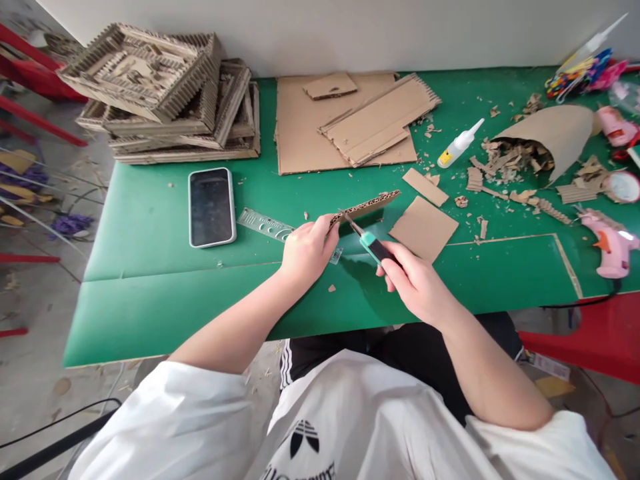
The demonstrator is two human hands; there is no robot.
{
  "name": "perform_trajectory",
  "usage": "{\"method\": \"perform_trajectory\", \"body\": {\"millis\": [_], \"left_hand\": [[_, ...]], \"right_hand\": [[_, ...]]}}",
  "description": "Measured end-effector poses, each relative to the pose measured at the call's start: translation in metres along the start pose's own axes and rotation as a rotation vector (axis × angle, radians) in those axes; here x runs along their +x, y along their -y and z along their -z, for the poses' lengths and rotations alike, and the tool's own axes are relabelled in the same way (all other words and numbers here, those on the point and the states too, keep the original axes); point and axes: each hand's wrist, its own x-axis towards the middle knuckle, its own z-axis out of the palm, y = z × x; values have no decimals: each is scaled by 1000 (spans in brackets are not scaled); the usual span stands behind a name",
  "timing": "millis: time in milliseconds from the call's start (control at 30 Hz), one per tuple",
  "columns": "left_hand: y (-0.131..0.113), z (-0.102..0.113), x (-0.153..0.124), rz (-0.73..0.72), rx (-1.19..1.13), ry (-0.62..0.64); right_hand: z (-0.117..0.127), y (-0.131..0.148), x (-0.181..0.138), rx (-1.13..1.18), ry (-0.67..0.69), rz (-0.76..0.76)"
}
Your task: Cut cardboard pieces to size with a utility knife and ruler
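Note:
My left hand (311,247) is closed on one end of a cardboard piece (367,207), which it holds on edge above the green table, its corrugated edge facing up. In my right hand (413,277) is a utility knife (374,247) with a teal and black handle. The knife's tip meets the cardboard's corrugated edge close to my left fingers. Under my left hand lies a clear plastic ruler (265,225), partly covered. A square cardboard piece (424,229) and a small cardboard strip (425,187) lie flat just beyond my right hand.
Stacked corrugated cardboard frames (165,100) stand at the back left, with a phone (212,207) in front. Larger cardboard sheets (300,133) lie at the back. To the right are a glue bottle (460,143), a cardboard tube (560,137) with scraps, and a pink glue gun (607,243).

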Motion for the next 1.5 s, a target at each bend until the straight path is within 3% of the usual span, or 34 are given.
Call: {"method": "perform_trajectory", "body": {"millis": [167,433,767,1500], "left_hand": [[-1,-2,2,-24,68,-13],[-2,-3,5,-65,82,-55],[-1,-8,11,-59,98,-82],[0,-6,14,14,124,46]], "right_hand": [[-15,4,20,172,-36,-58],[-17,5,18,-4,-40,-4],[-16,10,24,-19,-29,3],[-8,4,5,-44,-17,18]]}}
